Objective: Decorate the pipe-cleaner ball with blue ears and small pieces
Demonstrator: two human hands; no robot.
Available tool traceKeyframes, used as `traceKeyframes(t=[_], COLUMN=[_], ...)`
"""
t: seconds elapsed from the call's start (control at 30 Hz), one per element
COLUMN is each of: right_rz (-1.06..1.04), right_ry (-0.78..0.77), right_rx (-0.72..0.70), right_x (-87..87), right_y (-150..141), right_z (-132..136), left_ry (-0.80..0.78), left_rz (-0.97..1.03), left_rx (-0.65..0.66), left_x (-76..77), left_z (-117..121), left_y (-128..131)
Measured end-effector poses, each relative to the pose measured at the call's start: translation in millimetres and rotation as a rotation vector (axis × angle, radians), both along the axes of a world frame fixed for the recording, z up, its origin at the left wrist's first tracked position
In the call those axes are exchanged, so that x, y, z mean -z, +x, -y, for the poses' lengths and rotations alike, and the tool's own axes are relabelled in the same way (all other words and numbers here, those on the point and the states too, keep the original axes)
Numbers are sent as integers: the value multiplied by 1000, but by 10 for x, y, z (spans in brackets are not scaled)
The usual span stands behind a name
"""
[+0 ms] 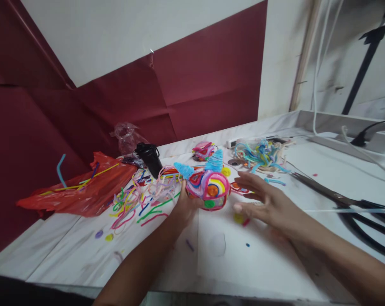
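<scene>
A round craft ornament point(208, 190), made of colourful coiled pipe cleaners with two light-blue ear shapes on top, is held up over the table. My left hand point(189, 203) grips it from its left and lower side. To the right of it, my right hand point(259, 197) is apart from the ornament, thumb and fingers spread with nothing between them. Below the right fingertips lies a blurred yellow piece point(239, 218). A second colourful coiled piece point(204, 151) rests behind the ornament, near the wall.
Loose pipe cleaners point(138, 199) and a red plastic bag point(84, 193) lie at left, beside a black bottle point(149, 159). A bundle of blue and beige pipe cleaners point(262, 155) sits at back right. Large black scissors point(342, 199) lie at right, near a power strip point(332, 142).
</scene>
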State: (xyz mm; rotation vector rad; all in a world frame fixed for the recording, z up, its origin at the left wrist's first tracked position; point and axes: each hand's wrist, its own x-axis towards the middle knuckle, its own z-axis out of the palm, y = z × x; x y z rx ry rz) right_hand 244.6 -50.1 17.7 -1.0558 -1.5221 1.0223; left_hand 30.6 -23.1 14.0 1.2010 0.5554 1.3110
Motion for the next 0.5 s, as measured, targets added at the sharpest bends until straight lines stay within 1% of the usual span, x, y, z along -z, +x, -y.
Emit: traceKeyframes(t=[0.07,0.13,0.23,0.37,0.5], right_rz=[-27,-79,-192,-247,-292], right_ry=[-6,24,71,114,121], right_rx=[-42,-91,-145,-74,-38], right_x=[6,-15,-86,-185,-195], right_y=[-133,-234,-302,-274,-184], right_z=[59,103,155,232,318], left_ry=[25,50,38,49,49], left_rz=[15,29,19,9,2], left_rx=[32,60,95,134,159], left_x=[-60,-118,-198,-271,-297], left_z=[32,65,126,225,318], left_y=[40,82,150,263,395])
